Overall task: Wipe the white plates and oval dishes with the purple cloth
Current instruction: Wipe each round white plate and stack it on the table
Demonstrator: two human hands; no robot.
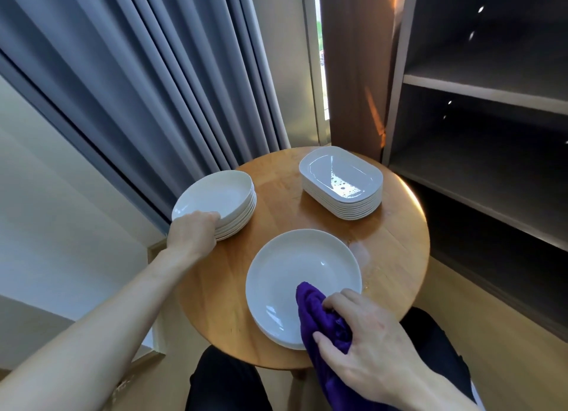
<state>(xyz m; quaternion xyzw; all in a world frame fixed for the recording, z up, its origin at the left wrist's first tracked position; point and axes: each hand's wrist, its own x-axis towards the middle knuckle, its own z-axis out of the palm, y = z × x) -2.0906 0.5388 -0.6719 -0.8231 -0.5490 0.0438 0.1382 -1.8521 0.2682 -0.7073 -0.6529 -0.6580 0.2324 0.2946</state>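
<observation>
Purple cloth (319, 315) is bunched in your right hand (362, 343), fingers curled round it, its tip lying inside the near white plate (295, 269). Your left hand (192, 234) curls over the plate stack (221, 195) edge. Oval dishes (341, 177) sit stacked far-right on the round wooden table (393, 244), with a grey curtain (138, 88) behind and dark shelves (485, 103) to the right.
</observation>
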